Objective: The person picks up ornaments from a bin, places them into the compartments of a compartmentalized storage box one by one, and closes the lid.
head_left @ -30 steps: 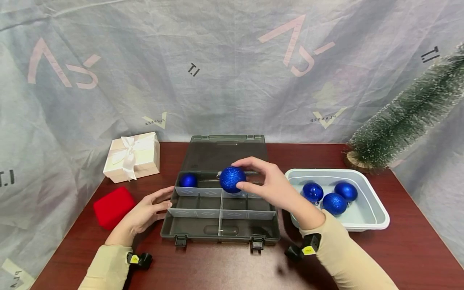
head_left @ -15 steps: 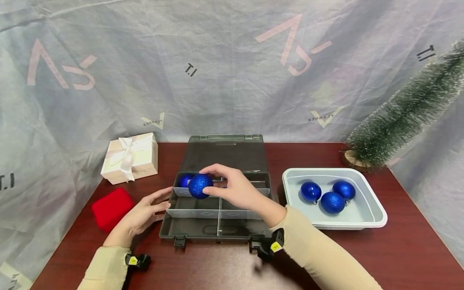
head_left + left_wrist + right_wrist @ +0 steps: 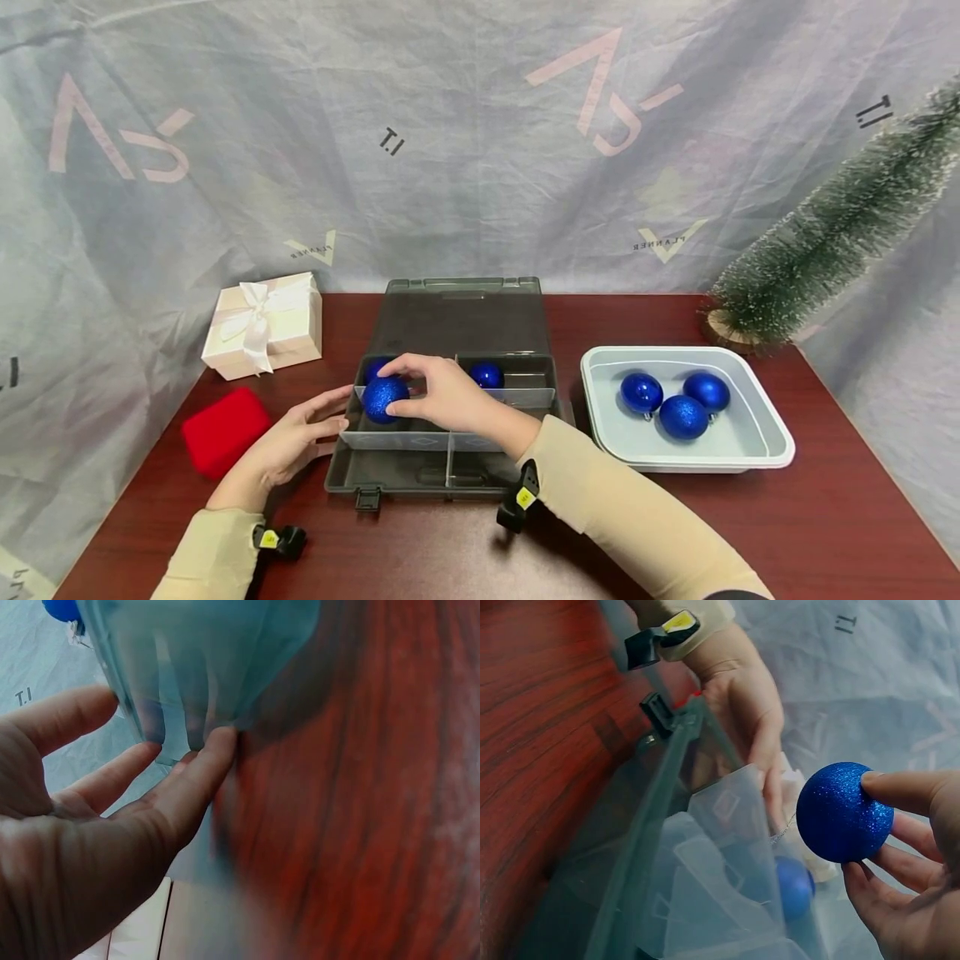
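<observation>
My right hand (image 3: 450, 402) pinches a glittery blue Christmas ball (image 3: 384, 401) between thumb and fingers, over the left middle compartment of a grey see-through divider box (image 3: 405, 483). In the right wrist view the ball (image 3: 844, 814) is above the dividers. Two more blue balls sit in the back row: one at left (image 3: 375, 368), partly hidden by my hand, and a shiny one (image 3: 487, 376) in the right half. Fingertips of my left hand (image 3: 296, 435) touch the box's left side, fingers extended; the left wrist view shows them against the clear wall (image 3: 217, 660).
A white basin (image 3: 757, 460) with three blue balls stands at right. Behind it leans a frosted mini Christmas tree (image 3: 810, 250). To the left are a cream gift box (image 3: 262, 325) with a ribbon bow and a red box (image 3: 225, 431). The divider box's lid (image 3: 465, 321) lies back, open.
My right hand has carried the glittery ball leftward and a little lower, from the back middle to the left middle compartment. The back-row ball at right has come into sight. My left hand stays put.
</observation>
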The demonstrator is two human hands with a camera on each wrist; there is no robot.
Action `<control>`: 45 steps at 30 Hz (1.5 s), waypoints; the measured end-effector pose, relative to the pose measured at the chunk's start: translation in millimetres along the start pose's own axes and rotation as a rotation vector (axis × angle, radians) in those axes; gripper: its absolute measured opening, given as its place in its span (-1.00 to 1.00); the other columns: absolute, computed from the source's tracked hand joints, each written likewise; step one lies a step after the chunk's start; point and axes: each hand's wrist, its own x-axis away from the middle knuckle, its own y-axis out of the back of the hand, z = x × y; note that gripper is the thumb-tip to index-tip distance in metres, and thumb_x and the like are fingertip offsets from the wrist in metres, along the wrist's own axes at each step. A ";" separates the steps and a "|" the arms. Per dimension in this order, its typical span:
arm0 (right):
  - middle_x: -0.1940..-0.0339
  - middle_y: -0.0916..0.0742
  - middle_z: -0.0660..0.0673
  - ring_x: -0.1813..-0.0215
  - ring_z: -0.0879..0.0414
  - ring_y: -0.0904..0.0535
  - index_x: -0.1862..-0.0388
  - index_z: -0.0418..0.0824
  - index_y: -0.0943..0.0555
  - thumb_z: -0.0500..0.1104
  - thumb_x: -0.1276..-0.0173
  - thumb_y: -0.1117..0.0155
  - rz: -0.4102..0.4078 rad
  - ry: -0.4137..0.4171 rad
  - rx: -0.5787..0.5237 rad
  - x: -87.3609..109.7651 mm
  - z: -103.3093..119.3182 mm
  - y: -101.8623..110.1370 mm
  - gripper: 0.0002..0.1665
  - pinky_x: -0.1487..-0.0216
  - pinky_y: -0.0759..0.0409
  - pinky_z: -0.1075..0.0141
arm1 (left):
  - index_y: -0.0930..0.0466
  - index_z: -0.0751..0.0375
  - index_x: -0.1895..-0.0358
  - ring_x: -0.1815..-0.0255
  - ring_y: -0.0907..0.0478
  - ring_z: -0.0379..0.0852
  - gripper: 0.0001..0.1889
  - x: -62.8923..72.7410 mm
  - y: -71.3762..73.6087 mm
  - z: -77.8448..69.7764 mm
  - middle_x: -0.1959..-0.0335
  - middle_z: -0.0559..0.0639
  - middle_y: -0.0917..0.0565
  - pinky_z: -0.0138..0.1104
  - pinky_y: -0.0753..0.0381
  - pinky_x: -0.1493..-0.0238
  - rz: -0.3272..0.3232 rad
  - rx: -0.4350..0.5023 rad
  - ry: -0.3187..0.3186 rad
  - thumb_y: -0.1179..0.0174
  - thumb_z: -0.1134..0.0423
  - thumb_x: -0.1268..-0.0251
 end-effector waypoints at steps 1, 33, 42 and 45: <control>-0.20 -0.68 -0.04 -0.21 0.15 -0.58 -0.23 -0.13 -0.63 -0.24 -0.34 -0.49 0.005 -0.004 0.004 -1.2 -0.9 -1.8 -0.52 -0.09 -0.59 0.42 | 0.02 0.39 -0.62 -0.27 -0.43 0.03 -0.28 0.2 -0.1 -0.4 -0.55 0.44 -0.11 -0.01 -0.55 -0.21 0.001 0.001 -0.003 -0.10 0.33 -0.54; -0.28 -0.66 -0.03 -0.05 0.16 -0.67 -0.25 -0.04 -0.66 -0.15 -0.35 -0.49 0.091 -0.024 0.206 -17.0 -19.6 -24.9 -0.51 -0.05 -0.58 0.42 | 0.03 0.35 -0.63 -0.23 -0.51 -0.02 -0.28 1.1 0.8 1.5 -0.57 0.43 -0.09 0.00 -0.53 -0.24 0.012 0.013 -0.003 -0.10 0.30 -0.55; -0.27 -0.68 0.03 -0.04 0.20 -0.68 -0.26 -0.07 -0.67 -0.16 -0.40 -0.44 0.090 -0.004 0.229 -18.3 -22.4 -27.8 -0.55 -0.05 -0.57 0.43 | 0.03 0.35 -0.63 -0.24 -0.49 -0.07 -0.28 1.9 0.1 1.0 -0.58 0.43 -0.07 0.03 -0.51 -0.25 0.017 0.012 -0.006 -0.09 0.32 -0.55; -0.23 -0.70 0.01 0.05 0.19 -0.67 -0.25 -0.09 -0.68 -0.15 -0.45 -0.39 0.070 -0.004 0.188 -16.4 -20.8 -25.7 -0.59 0.01 -0.57 0.41 | 0.03 0.35 -0.63 -0.23 -0.50 -0.08 -0.28 1.5 0.1 0.2 -0.58 0.44 -0.07 0.03 -0.50 -0.25 0.015 0.011 -0.004 -0.09 0.32 -0.55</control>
